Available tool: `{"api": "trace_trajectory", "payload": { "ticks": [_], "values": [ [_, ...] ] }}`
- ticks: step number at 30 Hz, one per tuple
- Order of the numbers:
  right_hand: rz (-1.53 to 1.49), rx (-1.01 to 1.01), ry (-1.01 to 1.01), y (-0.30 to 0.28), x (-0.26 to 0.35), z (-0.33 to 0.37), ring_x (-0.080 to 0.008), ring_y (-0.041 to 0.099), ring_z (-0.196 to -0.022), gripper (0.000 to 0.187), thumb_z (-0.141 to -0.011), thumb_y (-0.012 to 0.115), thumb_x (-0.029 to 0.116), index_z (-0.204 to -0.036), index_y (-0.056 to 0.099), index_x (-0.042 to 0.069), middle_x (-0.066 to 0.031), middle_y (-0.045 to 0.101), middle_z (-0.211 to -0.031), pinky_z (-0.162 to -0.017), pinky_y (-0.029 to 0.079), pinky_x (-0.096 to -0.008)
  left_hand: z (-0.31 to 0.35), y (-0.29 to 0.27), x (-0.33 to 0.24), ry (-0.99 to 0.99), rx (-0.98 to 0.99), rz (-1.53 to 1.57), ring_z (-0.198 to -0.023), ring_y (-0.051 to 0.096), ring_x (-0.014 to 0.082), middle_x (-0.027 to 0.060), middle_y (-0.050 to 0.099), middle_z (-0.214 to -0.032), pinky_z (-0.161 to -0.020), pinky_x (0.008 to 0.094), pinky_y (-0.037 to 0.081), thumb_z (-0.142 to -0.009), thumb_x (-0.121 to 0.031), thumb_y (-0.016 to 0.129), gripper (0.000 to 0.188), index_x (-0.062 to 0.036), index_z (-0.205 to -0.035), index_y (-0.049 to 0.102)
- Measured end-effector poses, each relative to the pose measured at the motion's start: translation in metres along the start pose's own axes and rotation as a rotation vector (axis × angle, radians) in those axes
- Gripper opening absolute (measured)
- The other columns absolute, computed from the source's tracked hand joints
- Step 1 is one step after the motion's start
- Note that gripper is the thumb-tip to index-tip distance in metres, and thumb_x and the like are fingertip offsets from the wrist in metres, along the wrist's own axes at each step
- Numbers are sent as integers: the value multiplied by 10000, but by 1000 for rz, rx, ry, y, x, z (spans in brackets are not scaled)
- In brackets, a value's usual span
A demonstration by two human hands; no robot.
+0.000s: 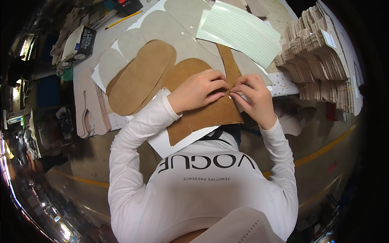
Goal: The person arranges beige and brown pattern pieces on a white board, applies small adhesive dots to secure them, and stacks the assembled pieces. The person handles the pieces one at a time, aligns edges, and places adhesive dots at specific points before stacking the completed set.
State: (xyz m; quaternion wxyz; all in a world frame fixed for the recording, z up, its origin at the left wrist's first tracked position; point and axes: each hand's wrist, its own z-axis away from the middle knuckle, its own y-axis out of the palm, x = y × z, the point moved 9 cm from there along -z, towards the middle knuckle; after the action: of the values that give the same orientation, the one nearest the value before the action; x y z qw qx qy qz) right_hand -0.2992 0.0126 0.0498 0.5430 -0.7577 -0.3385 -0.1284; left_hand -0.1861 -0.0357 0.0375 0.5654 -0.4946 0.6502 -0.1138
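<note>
Head cam: brown suede-like panel mid-frame, rounded top, lower edge notched, over white sheet. Slim brown strip runs to R hand; that grip's tips together, can't tell on what. L hand on panel, fingers bent, grip unclear. Tan ovals upper L; pale stacks upper R, desk showing btwn stacks & green-ruled sheets.

Left hand and right hand, fingertips nearly meeting.
Over the feed I see my left palm turned down with fingers bent, my right thumb and forefinger drawn close; both arms bend at the elbows, forearms angled inward.
</note>
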Motion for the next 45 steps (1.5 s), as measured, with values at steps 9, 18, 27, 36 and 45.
{"api": "trace_trajectory", "payload": {
  "ticks": [9,18,27,36,45],
  "values": [
    [-42,-2,48,6,-3,12,-229,576,-914,121,-729,750,46,-838,710,79,-32,604,-909,-751,508,-343,-2,-1,-3,12,-6,-121,-834,608,242,53,606,-966,-733,343,504,-807,-106,715,134,-72,-929,672],
    [-96,-150,131,-10,-13,12,-211,600,-823,297,-725,739,-3,-1009,732,86,-33,656,-872,-732,493,-316,-3,-3,-3,18,-50,-107,-827,598,251,53,599,-959,-720,346,500,-810,-124,713,119,-60,-879,641],
    [-255,21,124,14,-1,14,-175,618,-782,649,-755,704,-57,-1363,555,116,-47,659,-864,-720,511,-285,-1,-5,-2,5,-17,-149,-778,575,236,36,613,-881,-670,349,489,-782,-112,712,86,-68,-824,651],
    [-43,-148,-5,0,9,9,-190,599,-702,539,-746,720,-22,-1257,647,133,-29,662,-781,-641,525,-305,1,-3,1,-14,8,-137,-850,604,220,30,610,-967,-705,330,504,-766,-111,727,151,-100,-913,694],
    [-234,-74,186,-1,-9,14,-188,598,-815,617,-747,710,-39,-1332,588,119,-15,702,-844,-765,508,-305,-1,-4,0,13,27,-121,-864,591,215,13,604,-969,-730,324,499,-795,-132,710,98,-104,-879,668]
  ]
}}
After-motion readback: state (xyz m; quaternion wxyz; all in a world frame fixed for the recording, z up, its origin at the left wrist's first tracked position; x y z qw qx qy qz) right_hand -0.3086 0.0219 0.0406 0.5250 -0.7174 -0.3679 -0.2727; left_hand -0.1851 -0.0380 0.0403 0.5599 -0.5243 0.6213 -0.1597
